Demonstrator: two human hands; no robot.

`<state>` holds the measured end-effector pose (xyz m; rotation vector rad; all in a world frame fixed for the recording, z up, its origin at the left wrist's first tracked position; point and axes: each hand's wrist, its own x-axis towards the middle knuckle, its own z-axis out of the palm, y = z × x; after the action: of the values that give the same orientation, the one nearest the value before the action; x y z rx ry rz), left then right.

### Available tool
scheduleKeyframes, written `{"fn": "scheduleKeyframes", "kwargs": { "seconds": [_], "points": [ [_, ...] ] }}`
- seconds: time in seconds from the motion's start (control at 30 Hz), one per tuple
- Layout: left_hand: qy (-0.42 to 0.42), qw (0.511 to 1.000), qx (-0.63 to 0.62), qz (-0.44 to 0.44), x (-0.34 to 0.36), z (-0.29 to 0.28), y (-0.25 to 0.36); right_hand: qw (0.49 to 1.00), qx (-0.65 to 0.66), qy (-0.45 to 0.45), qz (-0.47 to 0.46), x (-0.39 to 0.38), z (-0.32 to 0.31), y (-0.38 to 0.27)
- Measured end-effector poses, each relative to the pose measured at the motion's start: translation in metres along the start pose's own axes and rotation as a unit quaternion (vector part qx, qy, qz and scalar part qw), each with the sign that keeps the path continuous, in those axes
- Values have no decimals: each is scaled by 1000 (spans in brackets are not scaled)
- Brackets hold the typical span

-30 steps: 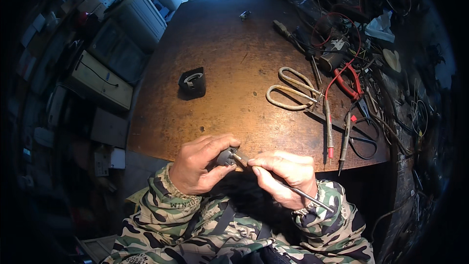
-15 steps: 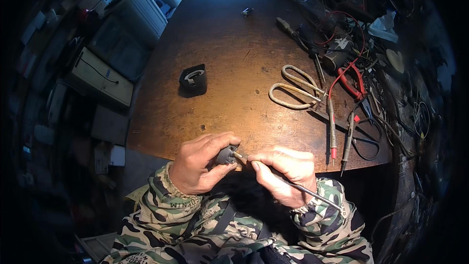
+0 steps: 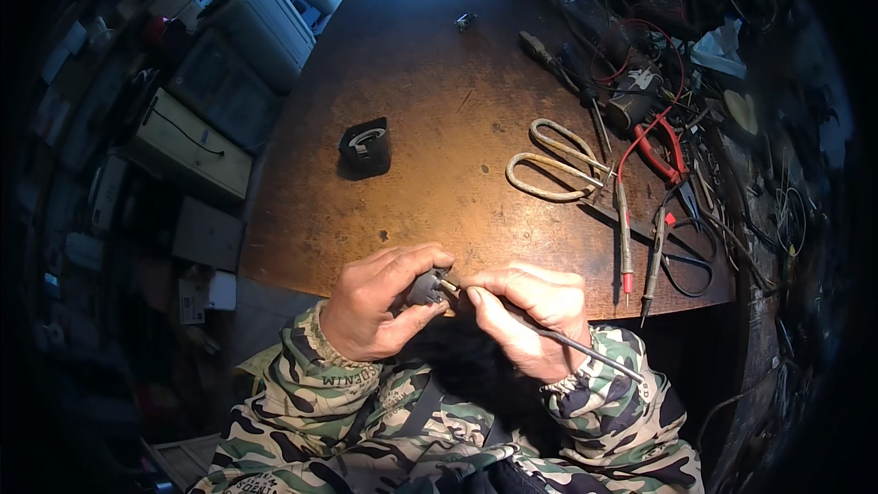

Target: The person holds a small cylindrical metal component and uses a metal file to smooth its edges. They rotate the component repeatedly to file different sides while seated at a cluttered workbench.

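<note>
Near the front edge of the table, my left hand (image 3: 380, 302) grips a small round black part (image 3: 426, 289) between thumb and fingers. Brass-coloured metal (image 3: 449, 286) shows on the side of it that faces my right hand. My right hand (image 3: 535, 318) is closed around a slim dark metal rod (image 3: 585, 348), whose rear end sticks out past the wrist. The rod's front end is at or close to the brass-coloured metal; whether they touch I cannot tell. Beyond my left hand, a black housing (image 3: 366, 148) with a pale ring inside stands on the wooden table (image 3: 439, 192).
To the right lie scissors (image 3: 553, 165) with large looped handles, a red test probe (image 3: 626, 247), a black test probe (image 3: 653, 265), red-handled pliers (image 3: 660, 151) and a screwdriver (image 3: 598, 119). Tangled cables (image 3: 786, 220) fill the right side. A small metal piece (image 3: 465, 21) lies far back.
My right hand has shifted slightly up and left, bringing its fingertips and the rod a little nearer the black part. My left hand keeps its grip.
</note>
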<state>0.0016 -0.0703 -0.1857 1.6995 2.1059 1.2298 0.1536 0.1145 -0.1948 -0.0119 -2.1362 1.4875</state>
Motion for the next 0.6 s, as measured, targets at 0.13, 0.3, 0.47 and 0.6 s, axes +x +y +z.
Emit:
{"fn": "scheduleKeyframes", "kwargs": {
  "seconds": [0.13, 0.3, 0.47, 0.6],
  "points": [
    [-13, 999, -27, -22, 0, -2, 1, 990, -56, 131, -13, -16, 4, 7],
    [11, 1000, -20, -8, -5, -1, -1, 980, 110, 91, 142, -28, -10, -2],
    [22, 1000, 1, 15, 0, 4, 1, 998, 42, 37, 38, -18, -18, 3],
    [27, 999, 15, 29, 1, 6, -1, 999, 41, 12, 30, -18, -19, 2]
  ]
}}
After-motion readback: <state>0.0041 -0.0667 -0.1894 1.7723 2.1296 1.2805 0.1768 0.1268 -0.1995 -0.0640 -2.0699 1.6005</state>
